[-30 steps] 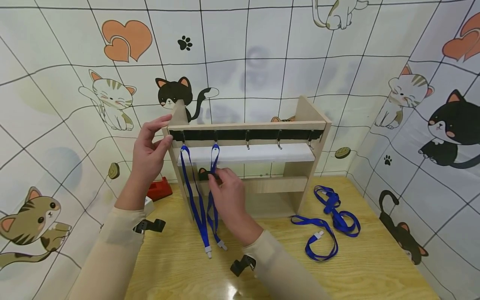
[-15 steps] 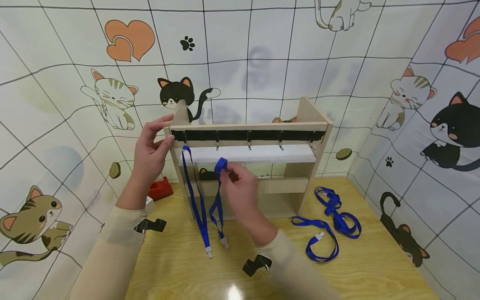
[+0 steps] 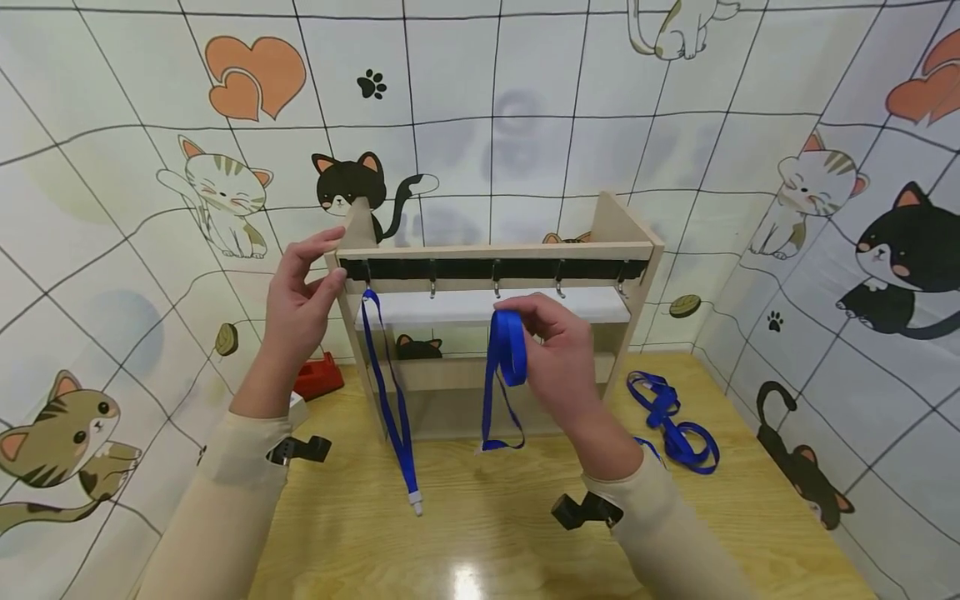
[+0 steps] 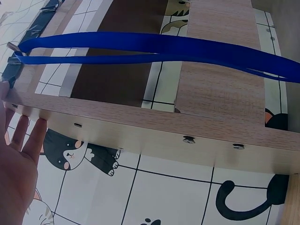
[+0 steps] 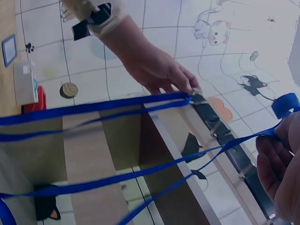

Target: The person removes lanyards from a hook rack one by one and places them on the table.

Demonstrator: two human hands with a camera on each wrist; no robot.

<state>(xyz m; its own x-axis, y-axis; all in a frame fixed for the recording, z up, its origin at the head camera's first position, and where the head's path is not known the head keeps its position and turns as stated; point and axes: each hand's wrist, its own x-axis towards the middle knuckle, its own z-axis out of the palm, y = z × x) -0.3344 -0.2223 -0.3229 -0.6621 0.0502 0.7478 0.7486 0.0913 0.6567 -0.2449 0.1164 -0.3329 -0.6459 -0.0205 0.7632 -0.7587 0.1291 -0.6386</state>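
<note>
My right hand [image 3: 558, 346] pinches the upper loop of a blue lanyard [image 3: 512, 350] in front of the wooden rack [image 3: 495, 250]. Its strap hangs down in a narrow loop. Another blue lanyard [image 3: 390, 400] hangs from the leftmost hook, its pale clip [image 3: 416, 500] low over the table. At the rack's upper left corner, my left hand [image 3: 300, 292] rests with the thumb on the front; the left wrist view has its fingers [image 4: 35, 140] straight against the side panel [image 4: 154, 133]. The middle hook [image 3: 497, 290] is bare, close above the held lanyard.
More blue lanyards [image 3: 663, 417] lie on the table [image 3: 375, 550] right of the rack, one partly behind my right arm. A red object [image 3: 318, 377] sits left of the rack. Cat-printed cloth [image 3: 450, 83] covers the walls behind and beside.
The right hand has taken the lanyard off the second hook and carried it right, toward the middle of the rack. The left hand has stayed at the corner.
</note>
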